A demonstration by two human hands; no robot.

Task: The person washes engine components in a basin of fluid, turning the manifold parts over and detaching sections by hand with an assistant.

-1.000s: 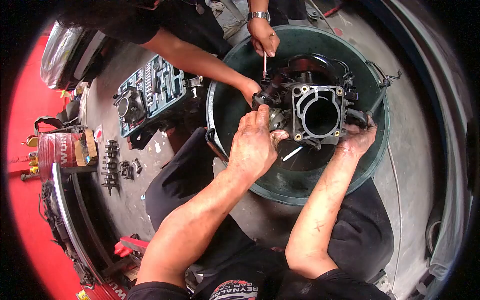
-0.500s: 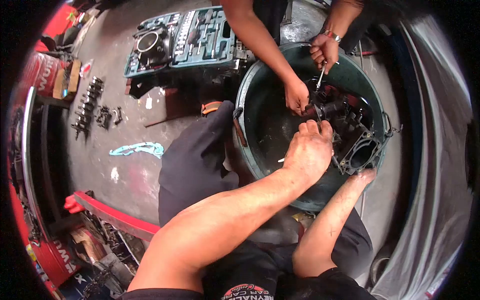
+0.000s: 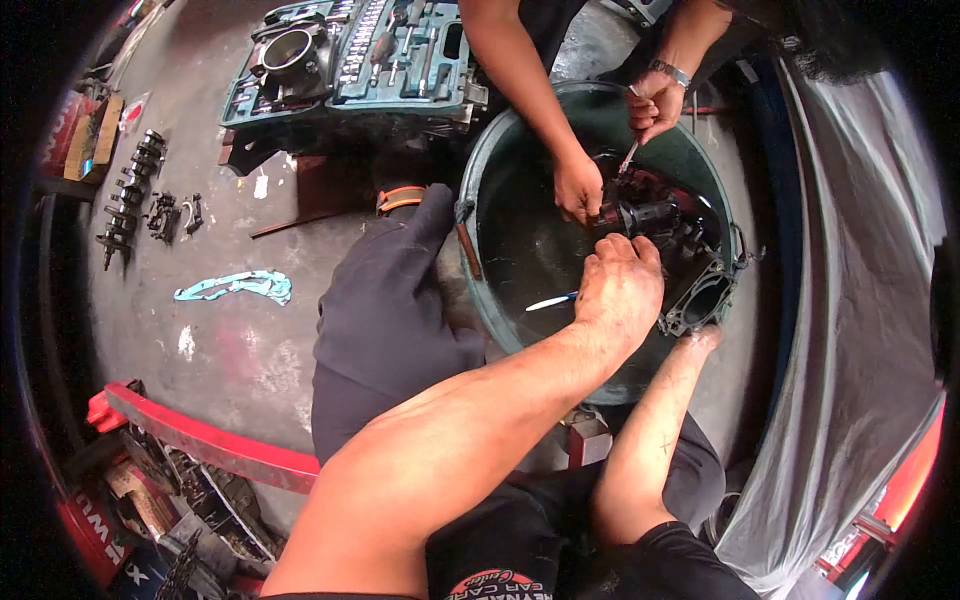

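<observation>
A dark engine part with a square metal flange (image 3: 697,300) is held over a large green tub (image 3: 484,290). My left hand (image 3: 622,285) has its fingers curled against the part's near left side. At the flange's lower edge is my right hand (image 3: 703,338), its fingers mostly hidden behind the part. A co-worker's hand (image 3: 578,188) grips the part's far end, while the co-worker's other hand (image 3: 657,104) holds a thin metal tool (image 3: 628,158) against it. Inside the tub lies a white pen-like stick (image 3: 550,302).
An open socket set case (image 3: 400,103) carries a round metal housing (image 3: 288,52) at the upper left. A crankshaft (image 3: 130,195), small metal parts and a light blue glove (image 3: 235,286) lie on the floor. A red bar (image 3: 215,445) crosses the lower left.
The view has swung to the right and down. The flange, facing up a second ago, now tilts to the lower right. The co-worker's tool hand stays at the part's far side.
</observation>
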